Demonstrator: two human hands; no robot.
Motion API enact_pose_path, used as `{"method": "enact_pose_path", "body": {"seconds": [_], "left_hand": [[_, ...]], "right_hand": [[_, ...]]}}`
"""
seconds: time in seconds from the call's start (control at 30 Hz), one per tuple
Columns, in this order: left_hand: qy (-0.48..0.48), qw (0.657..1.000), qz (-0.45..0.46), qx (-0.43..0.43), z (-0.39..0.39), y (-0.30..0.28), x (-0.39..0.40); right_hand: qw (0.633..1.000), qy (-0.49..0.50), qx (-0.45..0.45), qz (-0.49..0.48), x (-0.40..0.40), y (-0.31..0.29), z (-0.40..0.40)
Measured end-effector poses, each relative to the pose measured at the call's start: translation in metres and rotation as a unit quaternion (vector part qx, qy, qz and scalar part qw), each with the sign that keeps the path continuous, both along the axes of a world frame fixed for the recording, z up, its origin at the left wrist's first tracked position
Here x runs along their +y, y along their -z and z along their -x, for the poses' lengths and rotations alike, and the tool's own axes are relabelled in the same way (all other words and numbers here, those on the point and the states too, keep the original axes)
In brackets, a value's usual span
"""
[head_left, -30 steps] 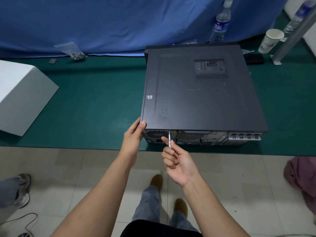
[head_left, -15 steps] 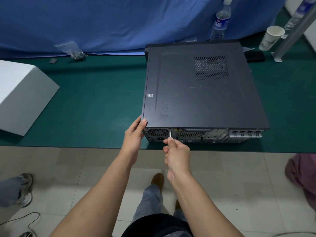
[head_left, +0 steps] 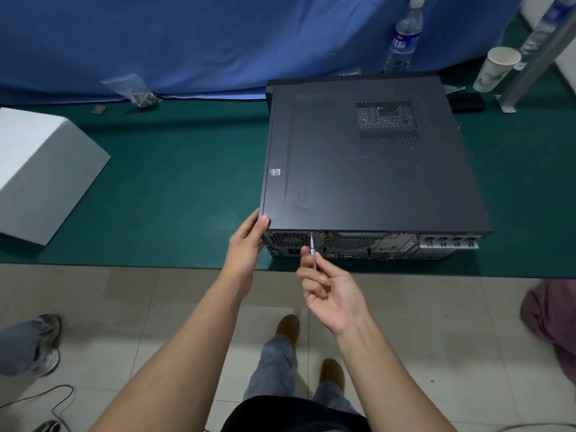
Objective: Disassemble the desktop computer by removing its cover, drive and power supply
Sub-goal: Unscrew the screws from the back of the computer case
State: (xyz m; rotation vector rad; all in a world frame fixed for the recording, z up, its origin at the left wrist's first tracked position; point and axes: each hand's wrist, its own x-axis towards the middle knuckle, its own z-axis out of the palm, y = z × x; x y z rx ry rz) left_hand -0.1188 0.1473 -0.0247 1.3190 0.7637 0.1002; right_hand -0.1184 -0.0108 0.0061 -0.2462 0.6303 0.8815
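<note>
A dark grey desktop computer [head_left: 367, 169] lies flat on the green table [head_left: 174, 188], its cover closed and its rear panel facing me. My left hand [head_left: 247, 244] holds the near left corner of the case, thumb on top. A slim silver screwdriver [head_left: 312, 248] is pinched in the fingers of my right hand [head_left: 327, 285], palm turned up. The tip sits on a screw at the rear panel's top edge.
A white box [head_left: 40, 169] sits at the table's left. A water bottle [head_left: 403, 39], a paper cup [head_left: 495, 68] and a metal post [head_left: 536, 57] stand behind the computer. A plastic bag [head_left: 134, 90] lies by the blue curtain. Another person's shoe [head_left: 46, 341] is on the floor at left.
My right hand has rolled from knuckles-up back to palm-up, fingers twisting the screwdriver on the same screw. The left hand has stayed on the corner.
</note>
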Motion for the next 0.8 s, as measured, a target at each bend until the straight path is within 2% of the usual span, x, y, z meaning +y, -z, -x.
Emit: {"method": "enact_pose_path", "body": {"seconds": [0.07, 0.17, 0.23, 0.3, 0.37, 0.4, 0.5, 0.6, 0.67, 0.8], "left_hand": [[-0.001, 1.0, 0.001, 0.0, 0.0, 0.0, 0.0], [-0.003, 1.0, 0.003, 0.0, 0.0, 0.001, 0.0], [-0.004, 1.0, 0.003, 0.0, 0.0, 0.001, 0.001], [-0.006, 1.0, 0.002, 0.0, 0.0, 0.001, 0.0], [-0.008, 1.0, 0.001, 0.0, -0.001, 0.0, 0.0], [-0.009, 1.0, 0.001, 0.0, -0.001, 0.0, 0.0], [-0.007, 1.0, 0.003, -0.001, -0.001, 0.001, 0.0], [-0.007, 1.0, 0.003, -0.002, -0.001, 0.001, 0.0], [-0.008, 1.0, 0.002, -0.003, -0.001, 0.002, 0.0], [-0.007, 1.0, 0.005, -0.005, -0.001, 0.002, 0.0]], "right_hand": [[1.0, 0.026, 0.004, 0.012, 0.004, 0.001, 0.002], [0.991, 0.018, -0.052, 0.125, 0.01, -0.001, 0.006], [0.962, -0.006, -0.117, 0.246, 0.015, -0.003, 0.008], [0.913, -0.031, -0.181, 0.365, 0.019, -0.005, 0.011], [0.881, -0.039, -0.207, 0.424, 0.022, -0.006, 0.012], [0.879, -0.04, -0.207, 0.427, 0.022, -0.007, 0.012], [0.916, -0.057, -0.174, 0.356, 0.015, -0.008, 0.006], [0.975, -0.072, -0.087, 0.192, 0.004, -0.005, -0.003], [0.989, -0.074, -0.061, 0.115, -0.001, -0.002, -0.005], [0.997, -0.042, -0.044, 0.042, -0.005, 0.003, -0.003]]}}
